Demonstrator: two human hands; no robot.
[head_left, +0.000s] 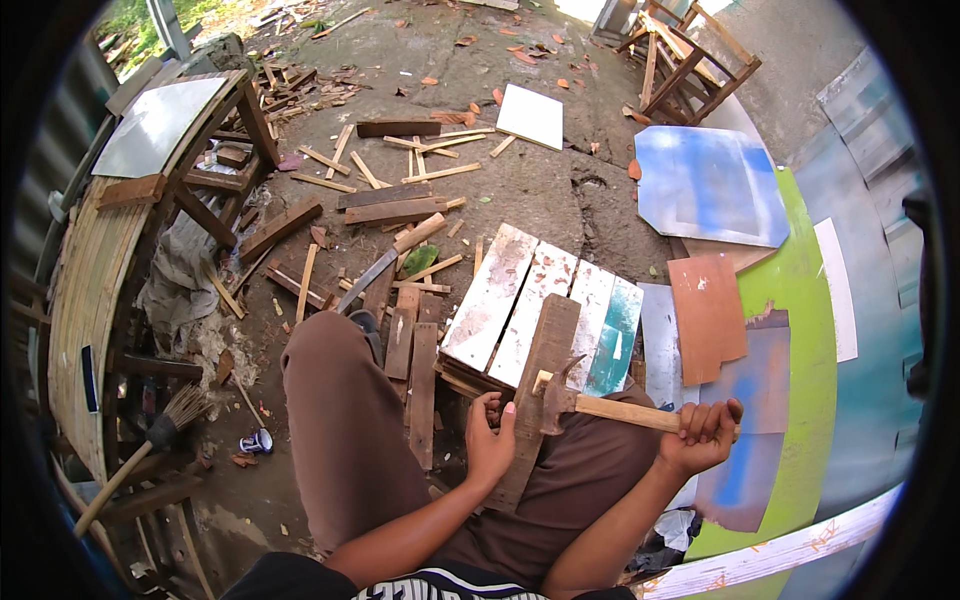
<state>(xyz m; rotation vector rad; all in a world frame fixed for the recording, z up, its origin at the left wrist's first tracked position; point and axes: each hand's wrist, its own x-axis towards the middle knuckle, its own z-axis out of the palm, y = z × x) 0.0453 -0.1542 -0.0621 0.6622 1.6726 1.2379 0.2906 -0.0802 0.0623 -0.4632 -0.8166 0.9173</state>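
Observation:
My right hand [703, 436] is closed round the wooden handle of a claw hammer [630, 410]. Its rusty head lies over a brown wooden plank [545, 350], claw pointing up and away. The plank slants from my lap onto a low stand of white and teal painted boards [500, 290]. At the plank's left edge is my left hand [490, 440], fingers curled in and thumb raised; whatever they hold, if anything, is hidden. A handsaw [372, 275] with a wooden grip rests on wood pieces beyond my left knee.
Loose sticks and boards [395, 205] litter the ground ahead. To the left stands a wooden bench [90, 290], with a broom [150, 450] near it. Painted sheets [710, 190] lie at the right, and a wooden chair [690, 60] is at the far right. A white tile [530, 115] lies ahead.

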